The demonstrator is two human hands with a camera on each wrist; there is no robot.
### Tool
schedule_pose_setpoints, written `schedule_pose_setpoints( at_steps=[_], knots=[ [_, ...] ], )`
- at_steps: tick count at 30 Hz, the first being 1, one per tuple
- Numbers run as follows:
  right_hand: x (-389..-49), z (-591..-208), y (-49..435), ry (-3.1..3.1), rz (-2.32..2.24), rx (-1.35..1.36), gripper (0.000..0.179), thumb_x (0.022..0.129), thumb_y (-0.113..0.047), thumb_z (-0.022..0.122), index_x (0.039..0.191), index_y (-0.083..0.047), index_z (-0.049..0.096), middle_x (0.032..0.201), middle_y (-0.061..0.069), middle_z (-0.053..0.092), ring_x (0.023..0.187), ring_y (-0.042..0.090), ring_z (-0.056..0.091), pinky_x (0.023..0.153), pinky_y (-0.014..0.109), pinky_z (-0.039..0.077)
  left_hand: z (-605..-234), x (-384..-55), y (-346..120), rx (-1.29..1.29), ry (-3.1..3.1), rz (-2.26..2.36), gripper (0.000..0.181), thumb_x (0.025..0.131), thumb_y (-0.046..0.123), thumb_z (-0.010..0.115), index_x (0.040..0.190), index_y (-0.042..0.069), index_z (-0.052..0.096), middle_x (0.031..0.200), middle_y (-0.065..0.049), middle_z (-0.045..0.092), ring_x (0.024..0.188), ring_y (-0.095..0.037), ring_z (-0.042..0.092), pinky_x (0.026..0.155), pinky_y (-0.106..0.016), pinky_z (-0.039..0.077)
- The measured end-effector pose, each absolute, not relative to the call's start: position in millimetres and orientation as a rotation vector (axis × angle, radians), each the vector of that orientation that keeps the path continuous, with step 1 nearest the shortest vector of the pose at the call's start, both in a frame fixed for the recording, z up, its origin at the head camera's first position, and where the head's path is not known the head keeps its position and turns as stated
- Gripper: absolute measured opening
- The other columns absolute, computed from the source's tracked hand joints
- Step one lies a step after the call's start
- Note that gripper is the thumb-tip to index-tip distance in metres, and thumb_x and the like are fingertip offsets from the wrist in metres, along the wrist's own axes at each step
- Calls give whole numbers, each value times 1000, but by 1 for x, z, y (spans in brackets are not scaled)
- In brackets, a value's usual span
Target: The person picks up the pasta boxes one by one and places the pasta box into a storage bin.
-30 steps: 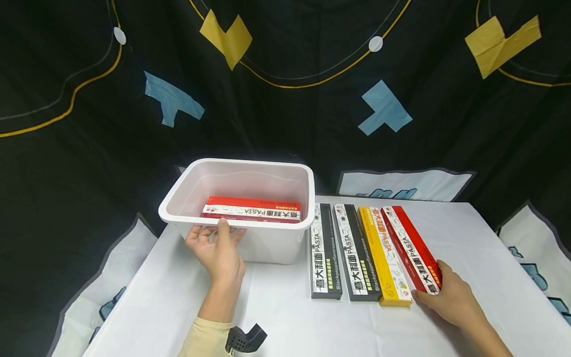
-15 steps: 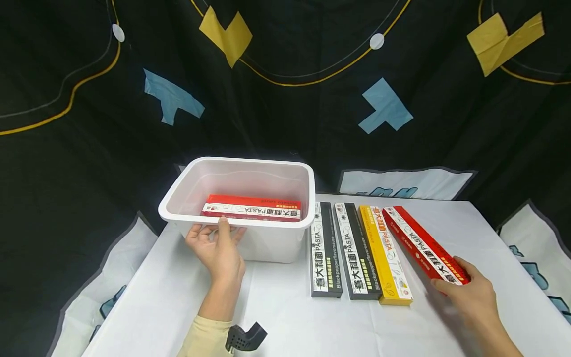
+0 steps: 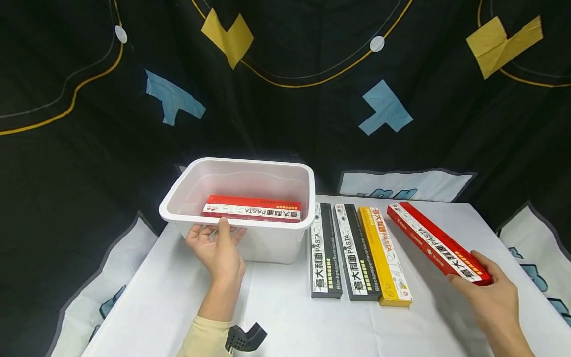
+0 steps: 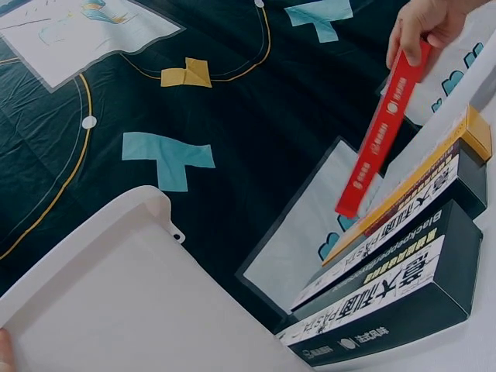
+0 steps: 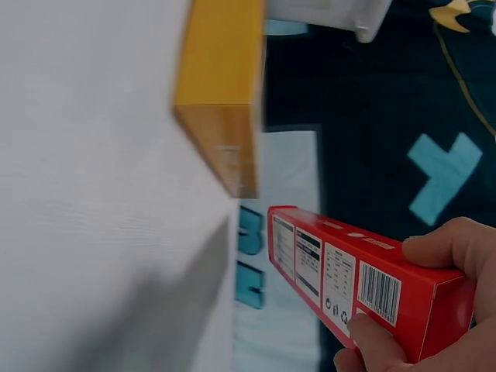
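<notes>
My right hand (image 3: 495, 292) grips the near end of a red pasta box (image 3: 439, 243), thumb on one side and fingers on the other. The box is tilted and raised off the table, its shadow below; the right wrist view shows its barcode side (image 5: 333, 283). With my left hand (image 3: 220, 250) I hold the front rim of a white plastic bin (image 3: 272, 243). Another red pasta box (image 3: 252, 208) lies inside that bin. Between bin and right hand lie a yellow pasta box (image 3: 385, 258) and two black pasta boxes (image 3: 325, 253), (image 3: 357, 253) side by side.
A white cloth covers the table (image 3: 348, 327). Behind it hangs a dark curtain (image 3: 285, 124) with yellow and blue tape pieces. The bin stands directly left of the nearest black box.
My right hand has lifted the red pasta box off the table and carried it to the right, away from the yellow one. The left hand and bin have stayed put.
</notes>
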State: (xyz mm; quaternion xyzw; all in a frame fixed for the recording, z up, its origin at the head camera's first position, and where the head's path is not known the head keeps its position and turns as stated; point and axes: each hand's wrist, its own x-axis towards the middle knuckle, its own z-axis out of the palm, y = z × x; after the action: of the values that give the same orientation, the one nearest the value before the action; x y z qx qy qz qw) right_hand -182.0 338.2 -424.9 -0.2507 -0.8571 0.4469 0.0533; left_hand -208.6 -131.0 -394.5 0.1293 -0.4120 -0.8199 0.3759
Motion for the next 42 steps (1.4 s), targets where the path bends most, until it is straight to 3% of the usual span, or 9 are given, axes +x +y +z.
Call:
schedule_pose_setpoints(
  at_steps=[6, 17, 42],
  knots=[
    [-179, -403, 335, -2557, 1371, -758, 92, 83, -36, 77, 155, -33, 19, 157, 20, 22, 131, 43, 23, 51, 17, 48, -395, -209, -131, 336, -1046, -2092, 52, 95, 5, 61, 130, 12, 23, 123, -16, 42, 109, -33, 62, 79, -43, 59],
    [-175, -371, 305, -2461, 1360, -466, 84, 82, -23, 80, 151, -36, 34, 149, 16, 33, 124, 34, 31, 58, 12, 52, -394, -208, -130, 330, -1072, -2088, 52, 95, 5, 61, 130, 13, 22, 125, -15, 43, 109, -31, 63, 79, -42, 59],
    [-211, -330, 195, -2394, 1614, 339, 74, 82, -12, 79, 146, -24, 44, 139, 4, 45, 118, 26, 42, 75, 24, 58, -395, -208, -131, 339, -1069, -2088, 52, 95, 7, 62, 130, 13, 24, 123, -16, 44, 107, -34, 63, 78, -43, 59]
  ],
)
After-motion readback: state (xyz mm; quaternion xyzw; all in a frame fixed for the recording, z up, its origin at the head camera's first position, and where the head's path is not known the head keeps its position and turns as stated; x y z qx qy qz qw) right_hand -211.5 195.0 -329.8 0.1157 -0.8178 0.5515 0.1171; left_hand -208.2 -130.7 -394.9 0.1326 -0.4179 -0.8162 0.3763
